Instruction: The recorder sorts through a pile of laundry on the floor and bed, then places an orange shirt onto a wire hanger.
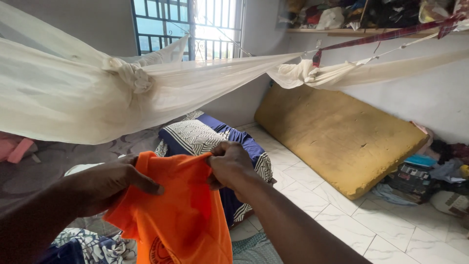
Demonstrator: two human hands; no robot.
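**Two hands hold an orange garment up over the bed**

The left hand (110, 183) grips the upper left edge of an orange garment (181, 220), its fingers (146, 185) closed over the cloth with the thumb lying across the front; the right hand (229, 164) pinches the top edge near the middle, fingers curled tight on a fold of the fabric; the two hands are near each other, with a short span of cloth stretched between them.

The garment hangs from that held top edge, so its long axis runs roughly up and down, the upper end at the hands and the lower end pointing toward the bottom of the view, where it runs out of sight; a dark round print shows near its lower part; the cloth is slack and creased, tilting slightly down to the left under the left hand.

Beyond the hands lies a bed with a blue and white patterned cover (205, 137); a pale mosquito net (97, 93), knotted in the middle, is strung across the room above it; a worn yellow foam mattress (337, 137) leans low against the right wall on a white tiled floor (371, 220); a heap of clothes and books (420, 178) lies beside it; a barred window (185, 24) stands at the back, and a cluttered shelf (361, 30) runs along the upper right.
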